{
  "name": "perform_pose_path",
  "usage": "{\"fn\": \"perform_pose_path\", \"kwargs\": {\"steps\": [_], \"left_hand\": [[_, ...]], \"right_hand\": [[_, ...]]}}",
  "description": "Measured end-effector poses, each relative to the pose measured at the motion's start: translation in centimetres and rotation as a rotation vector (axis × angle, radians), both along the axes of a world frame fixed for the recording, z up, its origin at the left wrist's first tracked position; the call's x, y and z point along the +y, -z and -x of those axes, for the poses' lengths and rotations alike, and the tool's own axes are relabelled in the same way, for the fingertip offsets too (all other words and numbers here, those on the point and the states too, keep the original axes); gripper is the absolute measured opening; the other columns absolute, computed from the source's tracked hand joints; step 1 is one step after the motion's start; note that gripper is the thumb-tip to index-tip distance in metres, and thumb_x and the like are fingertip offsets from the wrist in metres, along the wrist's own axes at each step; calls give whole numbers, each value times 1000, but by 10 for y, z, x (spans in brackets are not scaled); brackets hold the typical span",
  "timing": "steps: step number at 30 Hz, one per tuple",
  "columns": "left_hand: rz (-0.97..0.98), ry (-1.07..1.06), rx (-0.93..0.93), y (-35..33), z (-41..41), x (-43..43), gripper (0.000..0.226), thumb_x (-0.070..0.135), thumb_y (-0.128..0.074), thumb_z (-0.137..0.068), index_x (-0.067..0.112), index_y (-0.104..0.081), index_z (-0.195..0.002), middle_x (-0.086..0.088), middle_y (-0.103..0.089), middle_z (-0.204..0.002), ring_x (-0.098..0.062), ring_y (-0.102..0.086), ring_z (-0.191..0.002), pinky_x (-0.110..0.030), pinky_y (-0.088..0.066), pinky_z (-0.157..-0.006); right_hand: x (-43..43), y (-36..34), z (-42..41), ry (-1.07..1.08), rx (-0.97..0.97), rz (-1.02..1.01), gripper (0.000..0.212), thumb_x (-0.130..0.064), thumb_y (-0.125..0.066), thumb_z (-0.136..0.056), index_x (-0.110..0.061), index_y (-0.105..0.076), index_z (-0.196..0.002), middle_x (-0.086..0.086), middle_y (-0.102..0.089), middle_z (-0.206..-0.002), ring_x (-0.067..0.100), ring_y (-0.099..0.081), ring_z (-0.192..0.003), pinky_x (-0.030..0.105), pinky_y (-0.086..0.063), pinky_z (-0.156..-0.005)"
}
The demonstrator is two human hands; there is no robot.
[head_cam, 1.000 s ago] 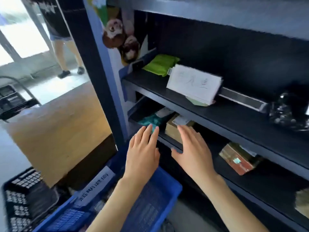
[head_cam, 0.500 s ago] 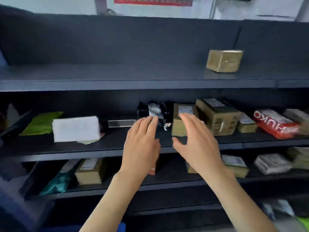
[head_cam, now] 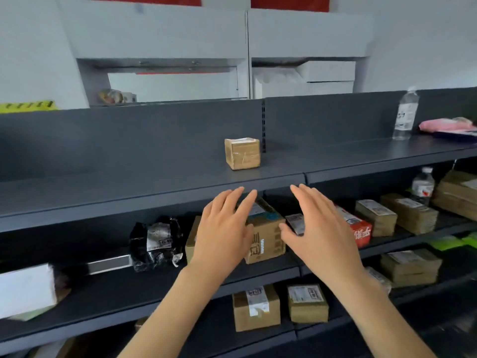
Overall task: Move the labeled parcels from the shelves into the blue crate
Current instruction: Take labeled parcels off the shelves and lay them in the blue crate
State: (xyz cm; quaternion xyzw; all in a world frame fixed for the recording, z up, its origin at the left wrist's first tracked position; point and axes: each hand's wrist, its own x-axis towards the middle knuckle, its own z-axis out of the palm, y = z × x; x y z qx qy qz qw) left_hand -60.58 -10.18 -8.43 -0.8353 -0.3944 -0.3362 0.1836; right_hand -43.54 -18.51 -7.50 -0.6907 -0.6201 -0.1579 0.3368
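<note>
Poised at the middle shelf (head_cam: 116,288).
Hovering with left hand (head_cam: 222,236) and right hand (head_cam: 320,233) straight-fingered, empty, either side of a box (head_cam: 267,236).

The left hand (head_cam: 222,236) covers most of a brown box (head_cam: 192,239) and the left side of the taped carton (head_cam: 265,236). The right hand (head_cam: 320,236) hides the near end of the red packet (head_cam: 361,228) and part of a small labelled parcel (head_cam: 294,223). The white box (head_cam: 25,288) is cut by the left edge. The pink bundle (head_cam: 444,124) and a large carton (head_cam: 456,195) are cut by the right edge. What is printed on the parcels is too blurred to read.
</note>
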Motion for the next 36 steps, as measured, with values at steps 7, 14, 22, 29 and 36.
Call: {"fn": "perform_pose_path", "kwargs": {"steps": [7,14,22,29,36], "left_hand": [[-15,-102,-19,-7,-62,29,68,22,-73,-81,20,-47,-143,-4,-51,-144,-26,-46,-132,-43,-44,-102],[49,-246,33,-37,-73,97,65,28,-62,-90,26,-36,-150,1,-37,-156,-24,-32,-141,-43,-34,-111],[209,-355,-36,-73,-70,187,74,35,-65,-89,25,-29,-153,-1,-24,-162,-27,-20,-147,-49,-34,-110],[379,-293,-115,-93,-85,236,93,52,-74,-78,30,-24,-154,2,-21,-162,-24,-16,-148,-53,-32,-111],[527,-155,-315,-86,-101,250,75,38,-81,-76,24,-45,-141,-7,-53,-138,-27,-53,-121,-41,-45,-99]], "right_hand": [[30,-4,-76,-82,-31,-22,74,-42,-65,-87,-21,-32,-149,0,-38,-153,18,-31,-143,32,-28,-112],[72,-4,-102,-219,-2,32,74,-44,-61,-90,-25,-26,-152,-3,-33,-156,15,-24,-146,32,-23,-115],[131,-25,-111,-297,-28,20,72,-44,-58,-92,-27,-22,-152,-6,-28,-158,13,-21,-147,30,-22,-116],[172,-45,-130,-265,-70,-34,69,-42,-58,-92,-28,-27,-151,-9,-31,-156,11,-24,-145,28,-26,-113],[141,-6,-178,-186,49,-70,68,-40,-61,-88,-35,-31,-148,-23,-31,-150,-6,-15,-142,17,-18,-109]]}}
